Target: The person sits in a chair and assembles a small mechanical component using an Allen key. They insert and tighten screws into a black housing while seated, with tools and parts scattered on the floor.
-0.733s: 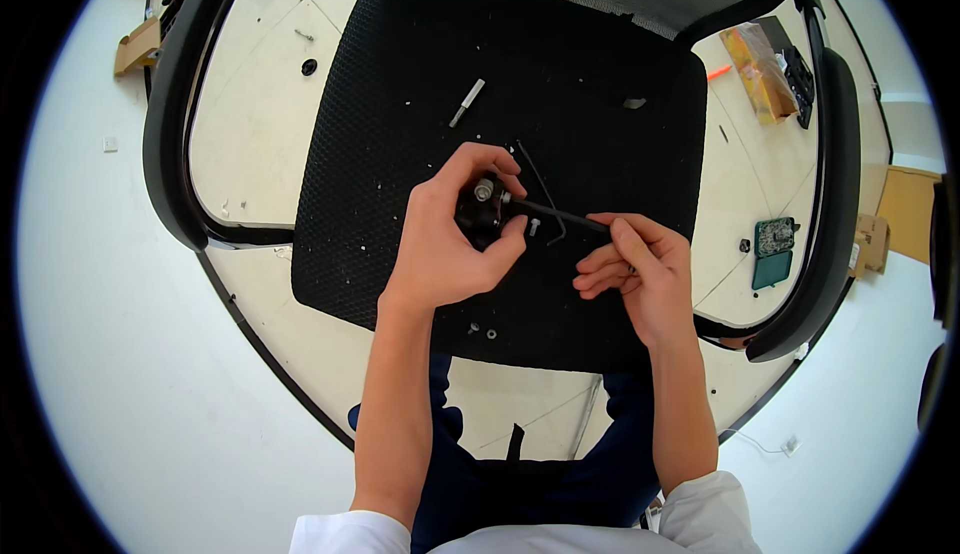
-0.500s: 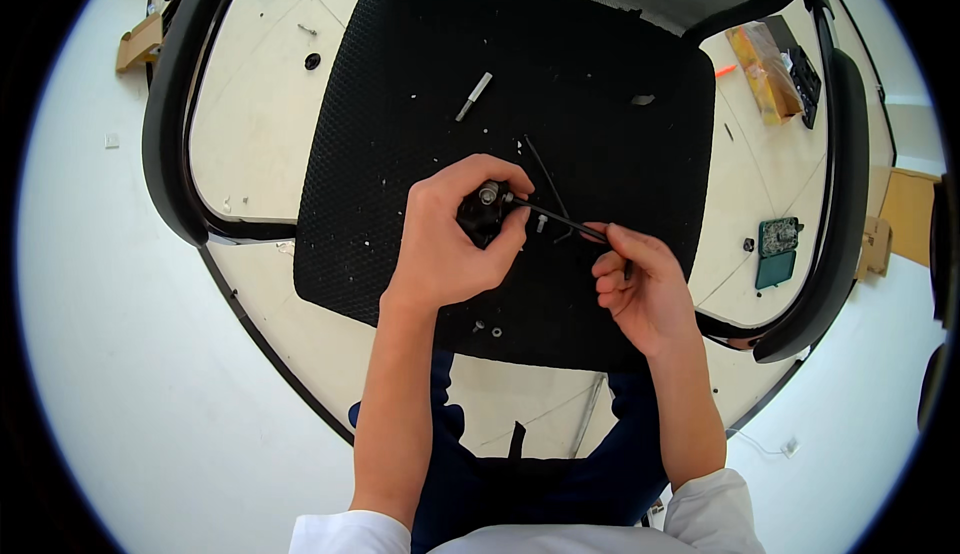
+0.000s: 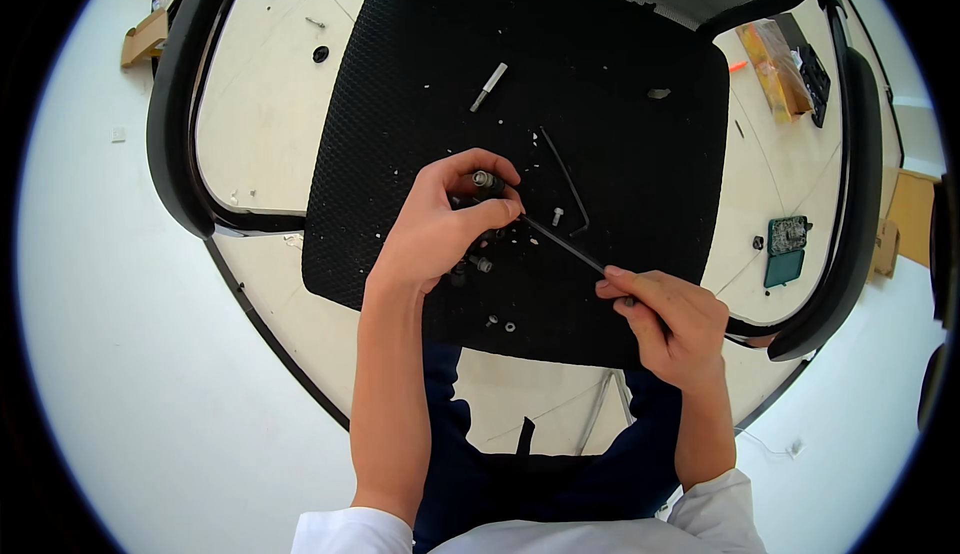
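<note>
On the black mesh chair seat, the left hand pinches a small, perhaps metal, half-hidden cylindrical part; at four o'clock the right hand grips a thin black hex key.

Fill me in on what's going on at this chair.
A person works over a black mesh chair seat. The left hand pinches a small metal part, while the right hand holds the end of a thin black hex key whose tip reaches that part. A second hex key, a silver bolt and loose screws lie on the seat.
</note>
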`<move>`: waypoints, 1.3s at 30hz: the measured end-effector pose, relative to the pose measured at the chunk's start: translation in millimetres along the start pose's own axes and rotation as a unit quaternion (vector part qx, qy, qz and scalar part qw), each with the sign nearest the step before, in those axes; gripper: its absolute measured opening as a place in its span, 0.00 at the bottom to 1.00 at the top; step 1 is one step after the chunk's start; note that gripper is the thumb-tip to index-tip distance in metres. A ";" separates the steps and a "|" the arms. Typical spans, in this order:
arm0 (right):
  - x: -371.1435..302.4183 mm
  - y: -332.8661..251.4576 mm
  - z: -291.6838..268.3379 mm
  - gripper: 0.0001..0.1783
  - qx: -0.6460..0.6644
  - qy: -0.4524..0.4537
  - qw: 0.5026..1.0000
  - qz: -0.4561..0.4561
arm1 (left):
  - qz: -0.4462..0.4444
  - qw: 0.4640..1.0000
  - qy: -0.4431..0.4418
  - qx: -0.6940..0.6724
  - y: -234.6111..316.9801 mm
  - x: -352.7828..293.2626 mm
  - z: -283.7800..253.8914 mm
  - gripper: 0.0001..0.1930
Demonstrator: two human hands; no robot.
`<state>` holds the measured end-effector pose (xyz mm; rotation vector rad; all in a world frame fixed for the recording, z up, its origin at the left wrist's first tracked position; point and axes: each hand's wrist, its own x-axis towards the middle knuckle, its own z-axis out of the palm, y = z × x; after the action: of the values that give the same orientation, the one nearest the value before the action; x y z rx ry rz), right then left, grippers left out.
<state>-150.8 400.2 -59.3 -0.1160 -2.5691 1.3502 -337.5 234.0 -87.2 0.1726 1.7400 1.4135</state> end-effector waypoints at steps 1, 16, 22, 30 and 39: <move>-1.4 -0.6 4.4 0.12 0.065 0.013 0.996 0.063 | 0.019 1.000 0.005 0.021 -4.5 1.7 0.4 0.13; 0.1 5.1 12.3 0.12 0.447 0.089 0.847 0.274 | 0.181 0.982 0.009 0.043 -2.4 -0.7 2.3 0.10; -2.9 7.7 11.9 0.13 0.126 0.072 0.976 0.164 | 0.135 0.989 0.018 0.057 -2.0 0.0 5.9 0.09; 0.0 6.8 13.7 0.17 0.553 0.071 0.720 0.413 | 0.095 0.988 0.027 0.117 -0.6 0.3 3.0 0.07; -0.9 14.9 11.9 0.10 0.029 0.083 0.993 0.078 | 0.053 0.998 0.012 0.034 -4.3 1.2 0.1 0.08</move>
<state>-153.4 399.0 -78.1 -0.4088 -2.4230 1.4021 -336.5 233.2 -91.5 0.2907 1.8234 1.4372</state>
